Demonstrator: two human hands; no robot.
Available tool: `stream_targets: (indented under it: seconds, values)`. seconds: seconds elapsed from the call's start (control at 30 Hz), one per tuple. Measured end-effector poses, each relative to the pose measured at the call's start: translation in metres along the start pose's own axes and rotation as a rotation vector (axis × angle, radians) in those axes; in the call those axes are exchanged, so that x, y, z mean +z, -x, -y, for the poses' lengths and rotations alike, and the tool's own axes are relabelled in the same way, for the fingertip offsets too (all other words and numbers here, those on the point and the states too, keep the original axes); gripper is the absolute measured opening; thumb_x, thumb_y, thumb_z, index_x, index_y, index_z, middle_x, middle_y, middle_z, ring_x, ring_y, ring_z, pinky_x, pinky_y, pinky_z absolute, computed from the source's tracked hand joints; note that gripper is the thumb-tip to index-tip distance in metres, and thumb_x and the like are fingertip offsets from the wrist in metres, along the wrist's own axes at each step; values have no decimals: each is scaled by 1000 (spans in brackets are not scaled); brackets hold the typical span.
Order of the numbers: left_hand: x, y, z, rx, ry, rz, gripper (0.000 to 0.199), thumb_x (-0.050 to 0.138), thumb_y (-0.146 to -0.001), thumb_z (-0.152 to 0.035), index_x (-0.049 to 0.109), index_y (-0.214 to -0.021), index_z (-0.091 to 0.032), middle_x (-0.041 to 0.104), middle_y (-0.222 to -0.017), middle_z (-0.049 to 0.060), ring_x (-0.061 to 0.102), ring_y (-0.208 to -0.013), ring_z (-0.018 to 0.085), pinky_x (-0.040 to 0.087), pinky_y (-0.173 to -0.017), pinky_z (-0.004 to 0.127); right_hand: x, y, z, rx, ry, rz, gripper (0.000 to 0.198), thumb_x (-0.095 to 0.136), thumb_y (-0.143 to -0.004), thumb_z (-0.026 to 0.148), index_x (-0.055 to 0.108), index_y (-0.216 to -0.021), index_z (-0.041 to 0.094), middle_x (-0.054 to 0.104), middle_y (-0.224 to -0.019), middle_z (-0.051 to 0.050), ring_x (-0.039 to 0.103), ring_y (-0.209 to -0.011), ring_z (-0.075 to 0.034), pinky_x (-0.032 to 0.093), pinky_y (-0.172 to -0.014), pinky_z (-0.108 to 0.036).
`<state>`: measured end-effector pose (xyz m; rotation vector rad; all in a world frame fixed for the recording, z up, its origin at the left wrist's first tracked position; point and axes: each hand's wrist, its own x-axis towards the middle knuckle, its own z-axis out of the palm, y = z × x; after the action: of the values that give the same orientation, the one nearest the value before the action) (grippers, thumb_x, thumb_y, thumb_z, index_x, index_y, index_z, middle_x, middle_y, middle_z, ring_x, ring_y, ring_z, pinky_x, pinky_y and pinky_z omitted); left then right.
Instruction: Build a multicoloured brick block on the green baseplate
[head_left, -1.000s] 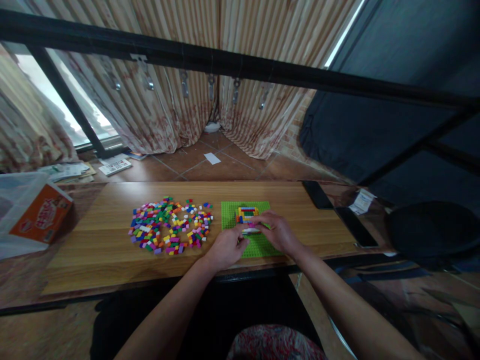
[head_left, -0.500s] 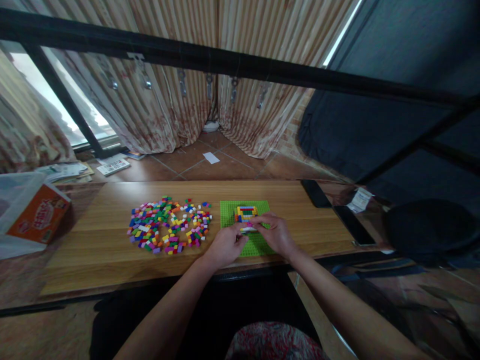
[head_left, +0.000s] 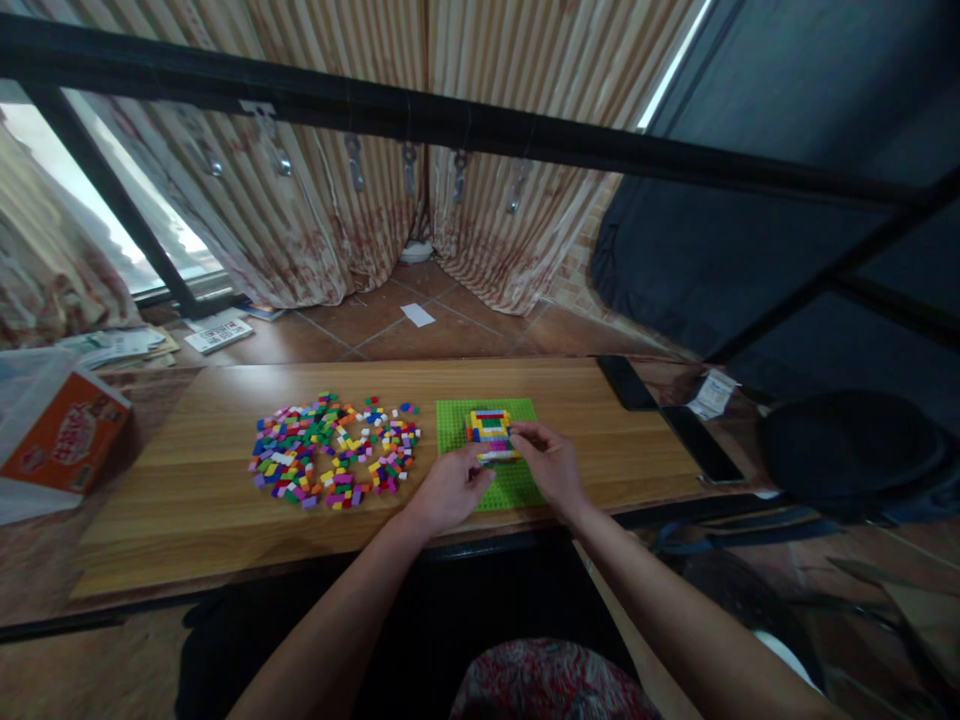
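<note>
A small structure of toy building bricks, in yellow, red, blue, green and white layers, stands on a green baseplate. Along its near side run pink and white bricks. My left hand is closed at the near left corner, thumb and curled fingers against the bricks. At the right side, the bent fingers of my right hand press on the structure. Whether a loose brick sits between the fingers is too small to make out. Left of the baseplate lies a wide spread of loose mixed-colour bricks.
The wooden table carries the bricks. Two dark phones, one farther back and one nearer, lie at its right end. A clear tub with an orange label stands at the left. A black rail crosses beyond the table.
My right hand has shifted from the structure's near side to its right side, uncovering the pink and white bricks. My left hand stays at the near left corner. The view has shifted slightly.
</note>
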<state>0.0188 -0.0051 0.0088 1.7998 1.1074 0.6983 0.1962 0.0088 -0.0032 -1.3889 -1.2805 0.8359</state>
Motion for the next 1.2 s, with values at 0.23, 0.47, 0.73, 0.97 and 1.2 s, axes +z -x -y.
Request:
stream_targets:
  seconds: [0.23, 0.47, 0.73, 0.97, 1.2]
  values:
    - [-1, 1, -1, -6, -65, -4, 43, 50, -83, -22, 58, -124, -16, 56, -61, -3, 47, -52, 12, 32, -54, 24, 7, -1, -6, 148, 44, -40, 35, 74, -64, 40, 67, -87, 15, 72, -82, -7, 66, -74, -20, 52, -73, -35]
    - [2, 1, -2, -25, -91, -28, 41, 51, -83, -20, 58, -123, -14, 55, -59, -3, 48, -51, 12, 33, -53, 23, 7, -3, -4, 145, 98, -14, 33, 72, -63, 36, 67, -88, 15, 72, -84, -8, 65, -75, -20, 51, -74, -35]
    - [-3, 3, -2, 25, -91, -59, 39, 51, -83, -20, 61, -121, -15, 60, -65, -1, 51, -55, 11, 36, -55, 22, 7, -11, -8, 154, 41, 12, 36, 77, -57, 38, 67, -84, 16, 72, -84, -8, 66, -77, -21, 52, -77, -38]
    - [-66, 10, 11, -11, 122, -437, 36, 56, -81, -29, 65, -112, -13, 59, -62, -2, 49, -52, 10, 37, -53, 21, 0, 1, -7, 32, 149, -106, 39, 69, -70, 46, 68, -94, 15, 70, -86, -9, 62, -71, -19, 51, -69, -35]
    - [-128, 28, 15, -84, 307, -948, 34, 63, -73, -33, 68, -99, -11, 61, -60, -2, 51, -52, 9, 37, -51, 20, 41, 15, 34, -374, 301, 209, 20, 53, -89, 30, 70, -91, 22, 67, -93, -6, 62, -87, -20, 48, -78, -34]
